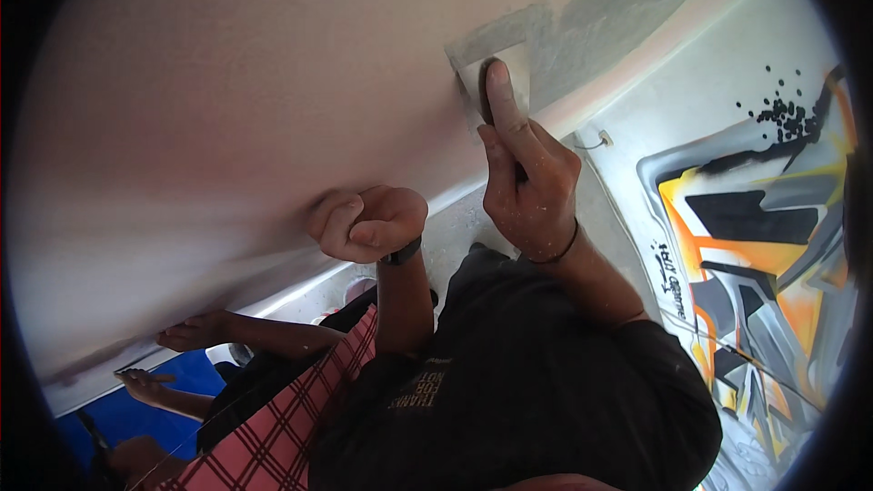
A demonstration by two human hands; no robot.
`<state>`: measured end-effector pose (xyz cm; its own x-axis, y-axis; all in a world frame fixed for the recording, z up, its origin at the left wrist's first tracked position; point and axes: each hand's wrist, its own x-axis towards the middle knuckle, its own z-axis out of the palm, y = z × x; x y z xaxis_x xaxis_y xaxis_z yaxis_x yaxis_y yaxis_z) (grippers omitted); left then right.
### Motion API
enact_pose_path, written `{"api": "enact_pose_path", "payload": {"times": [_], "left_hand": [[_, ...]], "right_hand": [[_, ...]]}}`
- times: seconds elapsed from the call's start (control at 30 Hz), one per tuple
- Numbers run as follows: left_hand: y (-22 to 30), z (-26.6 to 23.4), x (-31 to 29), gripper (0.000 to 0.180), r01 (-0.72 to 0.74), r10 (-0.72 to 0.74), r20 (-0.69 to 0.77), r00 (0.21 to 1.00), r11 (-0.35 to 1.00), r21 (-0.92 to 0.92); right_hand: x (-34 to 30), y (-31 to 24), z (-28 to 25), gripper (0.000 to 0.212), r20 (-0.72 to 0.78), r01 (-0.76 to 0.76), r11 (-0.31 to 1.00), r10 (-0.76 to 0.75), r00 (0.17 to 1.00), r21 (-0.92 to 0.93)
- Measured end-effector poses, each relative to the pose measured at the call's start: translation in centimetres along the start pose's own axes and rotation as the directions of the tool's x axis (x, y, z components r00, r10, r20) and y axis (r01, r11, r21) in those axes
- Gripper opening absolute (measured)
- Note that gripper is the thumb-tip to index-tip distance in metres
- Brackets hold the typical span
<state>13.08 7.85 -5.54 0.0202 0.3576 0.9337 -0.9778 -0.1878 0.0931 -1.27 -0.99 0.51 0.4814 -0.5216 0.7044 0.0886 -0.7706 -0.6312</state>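
My right hand [538, 173] grips a putty knife [519, 59], thumb and fingers pinching its dark handle. The flat, pale blade lies against the wall [273, 64] at the lower left end of a wet-looking grey patch of filler [627, 18]. That patch stretches up and to the right from the blade. My left hand [368, 223] is curled into a loose fist close to the wall, lower and left of the knife; I see nothing in it. Whether its knuckles touch the wall I cannot tell.
To my left, another person in a pink plaid garment [291, 400] works at the same wall; one of their hands [193, 332] rests on it. Another hand nearby [145, 387] holds a tool. At right stands a wall with painted graffiti [755, 218], with a small fitting [602, 139] near the corner.
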Motion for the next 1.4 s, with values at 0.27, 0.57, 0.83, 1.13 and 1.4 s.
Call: {"api": "enact_pose_path", "payload": {"times": [0.27,0.57,0.83,1.13,1.4], "left_hand": [[0.3,0.0,0.2,0.028,0.048,-0.048,-0.009,0.999,0.999,0.004],[6.0,-1.0,2.3,0.022,0.368,-0.369,0.007,0.93,0.928,-0.051],[10.5,2.8,5.4,0.034,0.991,-0.568,0.812,0.131,0.104,-0.087],[11.6,5.6,6.1,0.051,0.986,-0.629,0.777,0.03,-0.107,-0.124],[11.6,6.5,7.0,0.049,0.994,-0.676,0.728,0.113,0.081,-0.079]], "right_hand": [[0.7,-0.2,-0.3,0.058,0.028,0.01,0.998,-0.009,1.0,-0.06],[1.5,-0.7,-0.7,0.055,0.016,-0.012,0.999,0.013,1.0,-0.04],[1.4,-0.5,-1.8,0.053,0.064,-0.053,0.998,0.051,0.997,0.04],[0.9,0.1,-2.2,0.051,0.122,-0.13,0.987,0.119,0.985,0.094],[1.5,1.1,-2.0,0.048,0.056,0.026,0.993,-0.033,0.998,0.113]]}}
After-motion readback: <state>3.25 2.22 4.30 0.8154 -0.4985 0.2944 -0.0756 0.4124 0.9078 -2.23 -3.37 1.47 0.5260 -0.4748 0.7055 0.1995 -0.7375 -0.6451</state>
